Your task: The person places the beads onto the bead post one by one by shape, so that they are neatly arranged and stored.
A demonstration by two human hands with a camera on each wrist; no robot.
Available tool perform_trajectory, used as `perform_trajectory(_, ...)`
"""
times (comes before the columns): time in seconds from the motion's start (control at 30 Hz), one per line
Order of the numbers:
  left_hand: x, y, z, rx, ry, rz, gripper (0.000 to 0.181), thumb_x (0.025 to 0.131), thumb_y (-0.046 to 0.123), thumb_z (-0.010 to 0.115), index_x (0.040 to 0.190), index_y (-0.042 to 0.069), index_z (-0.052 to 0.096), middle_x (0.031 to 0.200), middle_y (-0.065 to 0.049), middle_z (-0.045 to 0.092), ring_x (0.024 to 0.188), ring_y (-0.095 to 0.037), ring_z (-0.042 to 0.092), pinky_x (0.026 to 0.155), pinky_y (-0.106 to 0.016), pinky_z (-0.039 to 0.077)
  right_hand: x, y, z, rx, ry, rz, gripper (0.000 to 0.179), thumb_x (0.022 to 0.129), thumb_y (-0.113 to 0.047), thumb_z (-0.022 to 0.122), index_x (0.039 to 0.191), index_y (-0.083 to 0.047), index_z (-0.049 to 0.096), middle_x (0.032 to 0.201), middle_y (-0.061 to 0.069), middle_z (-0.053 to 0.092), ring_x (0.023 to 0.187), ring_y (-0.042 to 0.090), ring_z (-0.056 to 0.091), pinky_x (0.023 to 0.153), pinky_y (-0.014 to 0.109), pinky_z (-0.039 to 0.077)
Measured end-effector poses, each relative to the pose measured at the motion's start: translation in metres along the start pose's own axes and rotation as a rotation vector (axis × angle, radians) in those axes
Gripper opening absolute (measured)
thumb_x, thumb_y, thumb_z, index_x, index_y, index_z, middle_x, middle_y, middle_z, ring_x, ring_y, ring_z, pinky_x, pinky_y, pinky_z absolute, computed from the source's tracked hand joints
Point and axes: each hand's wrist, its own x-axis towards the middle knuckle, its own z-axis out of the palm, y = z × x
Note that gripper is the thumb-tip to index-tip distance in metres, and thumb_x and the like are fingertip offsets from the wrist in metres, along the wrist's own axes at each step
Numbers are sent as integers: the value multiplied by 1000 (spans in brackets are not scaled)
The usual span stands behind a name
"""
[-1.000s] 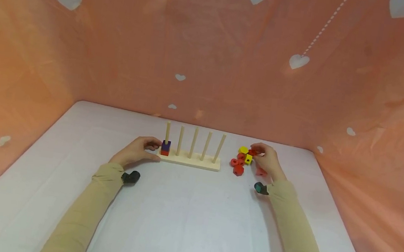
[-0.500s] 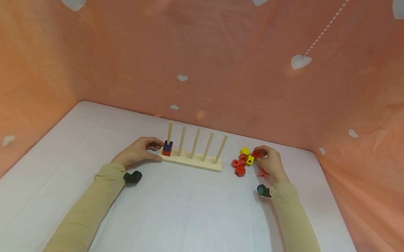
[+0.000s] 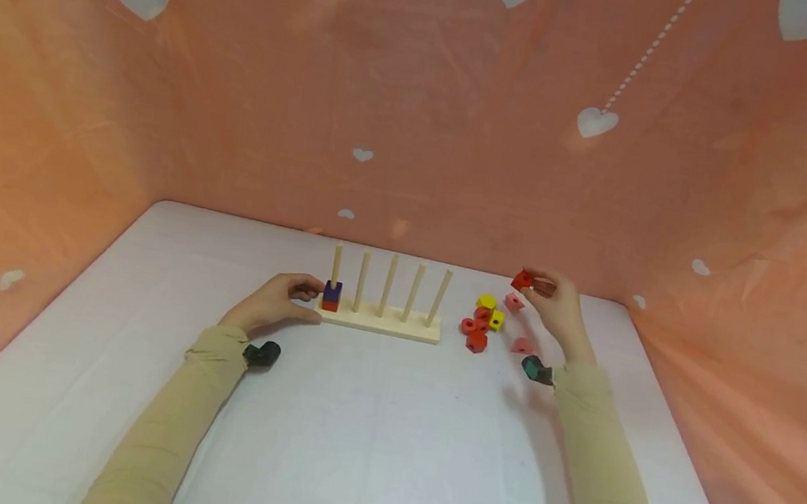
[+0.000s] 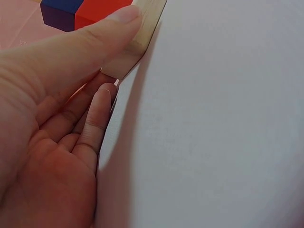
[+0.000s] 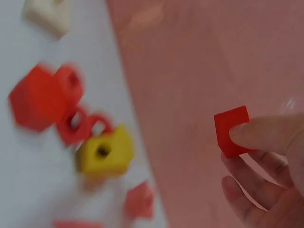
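Observation:
At the left end of the wooden peg stand (image 3: 380, 322), my left hand (image 3: 276, 301) grips the base, thumb along the near edge and fingers at the far side. On the leftmost peg a dark blue cube (image 3: 333, 289) sits on top of a red cube (image 3: 330, 305); the other pegs are bare. My right hand (image 3: 557, 306) pinches a red block (image 5: 231, 130) between thumb and fingers, raised above the table beyond the bead pile. In the left wrist view the thumb (image 4: 90, 42) lies on the base's end.
Right of the stand lie a yellow hexagonal bead (image 3: 486, 302), a yellow cube (image 3: 497, 321), a larger red bead (image 3: 476, 342) and several small red rings (image 3: 468, 326). Pink beads (image 3: 514, 302) lie nearer my right hand. A pink curtain (image 3: 420, 119) hangs behind the white table (image 3: 364, 449).
My right hand has lifted the red block out of the pile, up and slightly right, uncovering a pink bead. My left hand stays on the stand.

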Motion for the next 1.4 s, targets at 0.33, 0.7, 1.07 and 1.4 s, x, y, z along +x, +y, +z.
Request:
perform_trajectory(0.33,-1,1,0,-38,-4,0,62,73,13,84,126,2,55,125,-12,55,112,-27,48,99,-41,38,1,-92,8,82,24,-199,36,88,5,63,124,9,57,117,25,55,103,35,57,90,27,48)
perform_trajectory(0.7,-1,1,-1,-7,-3,6,60,74,16,84,125,3,56,124,-13,55,111,-27,49,99,-41,38,24,-137,54,290,-77,-373,38,86,5,66,123,7,59,116,16,56,101,24,58,88,32,48)
perform_trajectory(1.07,-3,3,0,0,-14,43,57,76,11,81,127,2,55,125,-15,54,112,-30,48,99,-45,36,19,-179,101,272,-190,-480,33,85,8,64,118,10,61,114,20,59,94,29,59,86,41,49)
perform_trajectory(1.4,-1,2,0,39,3,13,56,75,17,83,123,5,58,124,-11,57,110,-27,50,99,-43,38,29,-174,148,307,-292,-402,34,87,3,66,121,2,63,114,14,59,98,24,61,87,30,50)
